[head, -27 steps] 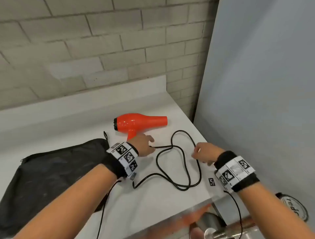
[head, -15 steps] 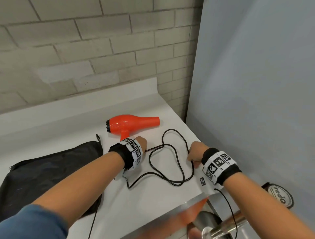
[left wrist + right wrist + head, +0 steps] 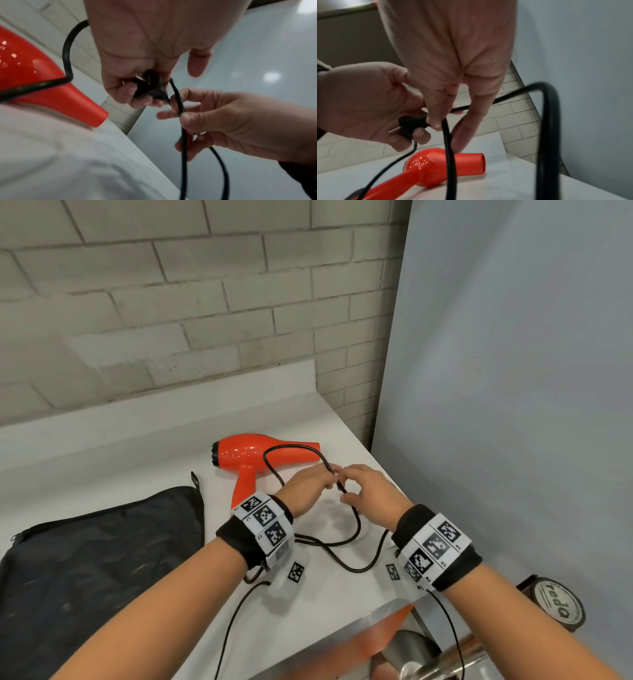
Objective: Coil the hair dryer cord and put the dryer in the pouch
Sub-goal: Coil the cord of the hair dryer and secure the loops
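Orange dryer [image 3: 260, 455] lies near counter [image 3: 342, 604] back right corner, pouch [image 3: 96, 563] at left edge. Left wrist: left hand [image 3: 140, 54] grips plug [image 3: 148, 86]. Right wrist: right hand [image 3: 453, 65] pinches cord [image 3: 448, 146].

Bare forearms, each wrist wrapped in a black band carrying white plates printed with black square fiducial markers — left wristband [image 3: 260, 532], right wristband [image 3: 435, 546]; thin black wire [image 3: 452, 631] trails from the right band, another from under the left.
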